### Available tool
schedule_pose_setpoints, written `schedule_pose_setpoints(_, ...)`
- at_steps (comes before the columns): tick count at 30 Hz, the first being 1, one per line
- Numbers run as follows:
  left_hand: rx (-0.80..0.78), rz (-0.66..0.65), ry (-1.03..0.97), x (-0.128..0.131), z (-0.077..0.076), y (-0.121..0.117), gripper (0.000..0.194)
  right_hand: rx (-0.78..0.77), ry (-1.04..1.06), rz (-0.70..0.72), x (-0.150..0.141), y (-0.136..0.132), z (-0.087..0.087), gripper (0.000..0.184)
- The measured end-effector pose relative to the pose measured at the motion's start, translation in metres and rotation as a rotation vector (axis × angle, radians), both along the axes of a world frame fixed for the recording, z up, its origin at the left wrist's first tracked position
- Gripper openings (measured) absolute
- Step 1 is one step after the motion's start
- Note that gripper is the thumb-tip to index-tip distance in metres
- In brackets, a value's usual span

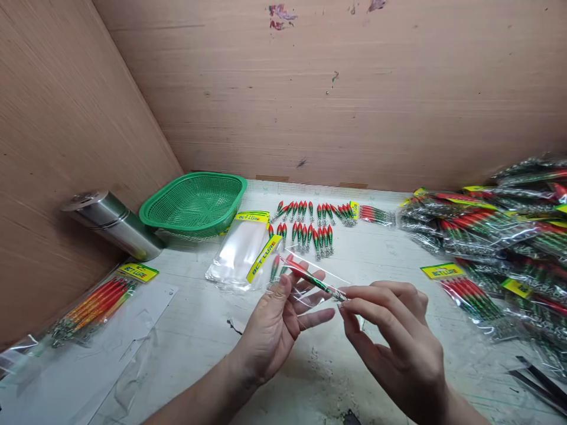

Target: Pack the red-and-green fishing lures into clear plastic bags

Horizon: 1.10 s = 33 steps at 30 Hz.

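Note:
My left hand (279, 321) holds a clear plastic bag (305, 304) with a yellow "BCT LURE" header (263, 258), thumb on one side and fingers behind it. A red and green fishing lure (312, 278) lies slantwise over the left palm, its red end up and to the left. I cannot tell how much of it is inside the bag. My right hand (390, 336) pinches the hooked tail end of the lure. A stack of clear bags (237, 245) lies just beyond my left hand. Loose lures (303, 235) stand in rows behind the hands.
A green basket (195, 221) sits at the back left beside a metal flask (117, 224). Packed orange lures (100, 304) lie at left. Bagged lures (482, 224) are heaped at right, with a separate pack (465, 295) nearer. Black tweezers-like strips (540, 381) lie at front right.

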<state>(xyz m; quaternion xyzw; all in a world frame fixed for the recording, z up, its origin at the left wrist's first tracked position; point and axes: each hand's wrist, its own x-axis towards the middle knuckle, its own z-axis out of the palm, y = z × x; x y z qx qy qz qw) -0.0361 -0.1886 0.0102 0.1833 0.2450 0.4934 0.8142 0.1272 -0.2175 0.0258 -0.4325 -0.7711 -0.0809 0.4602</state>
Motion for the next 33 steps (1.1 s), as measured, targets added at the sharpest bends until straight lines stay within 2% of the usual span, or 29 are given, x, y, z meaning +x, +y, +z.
schedule_pose_setpoints(5, -0.004, -0.031, -0.041, 0.002, -0.002, -0.003, 0.03, 0.079, -0.012, 0.027, -0.004, 0.003, -0.006, 0.019)
schedule_pose_setpoints(13, -0.061, -0.073, -0.041, 0.001, -0.003, -0.005, 0.035, 0.01, -0.056, 0.155, -0.012, 0.0, -0.006, 0.029)
schedule_pose_setpoints(15, -0.101, -0.021, -0.035, -0.004, 0.002, 0.001, 0.034, -0.006, -0.069, 0.215, -0.015, 0.002, -0.002, 0.03)
schedule_pose_setpoints(18, -0.132, 0.143, -0.056, -0.018, 0.014, 0.017, 0.036, -0.004, 0.085, 0.245, -0.014, 0.015, -0.002, 0.03)
schedule_pose_setpoints(20, -0.109, 0.264, -0.064, -0.029, 0.019, 0.029, 0.038, -0.091, 0.117, 0.211, -0.013, 0.028, -0.013, 0.025)
schedule_pose_setpoints(22, -0.09, 0.339, -0.062, -0.036, 0.02, 0.037, 0.041, -0.261, 0.005, 0.226, -0.018, 0.043, -0.033, 0.019)
schedule_pose_setpoints(25, -0.094, 0.348, -0.051, -0.039, 0.015, 0.042, 0.043, -0.431, -0.133, 0.28, -0.037, 0.059, -0.063, 0.019)
schedule_pose_setpoints(27, -0.097, 0.333, -0.047, -0.037, 0.011, 0.042, 0.043, -0.469, -0.142, 0.232, -0.053, 0.066, -0.076, 0.025)
schedule_pose_setpoints(30, -0.083, 0.337, -0.033, -0.034, 0.008, 0.041, 0.044, -0.519, -0.153, 0.17, -0.072, 0.073, -0.081, 0.038)
schedule_pose_setpoints(33, -0.077, 0.341, 0.0, -0.033, 0.006, 0.041, 0.042, -0.552, -0.159, 0.171, -0.078, 0.079, -0.078, 0.044)
